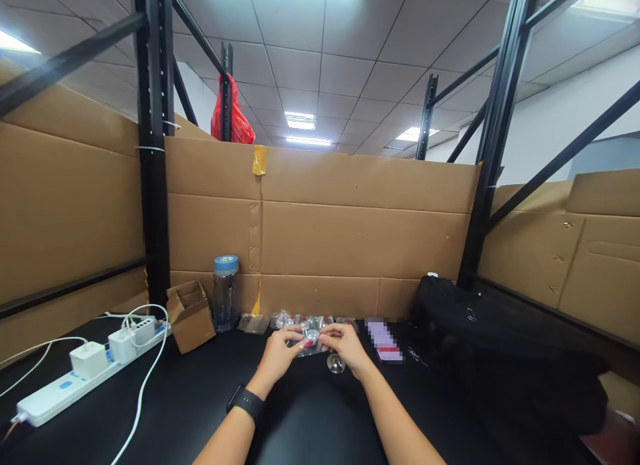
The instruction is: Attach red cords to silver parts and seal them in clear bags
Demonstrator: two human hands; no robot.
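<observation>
Both hands meet over the black tabletop [310, 411] near its far side. My left hand [284, 348], with a black watch on the wrist, pinches one side of a small clear plastic bag [313, 337]. On the other side, my right hand [345, 341] has its fingers closed on the same bag. Something small and pale shows inside the plastic, too small to name. Just below my right fingers is a small round shiny metal piece [336, 363]; whether it touches the hand I cannot tell. Behind the hands lie several more clear bags [285, 318] with bits of red.
At left are a white power strip [65, 388] with chargers and cables, an open cardboard box [193, 318] and a blue-lidded bottle [226, 295]. A blurred-out purple item [384, 339] and a black bag or cloth [490, 345] lie right. Cardboard walls [320, 238] enclose the table.
</observation>
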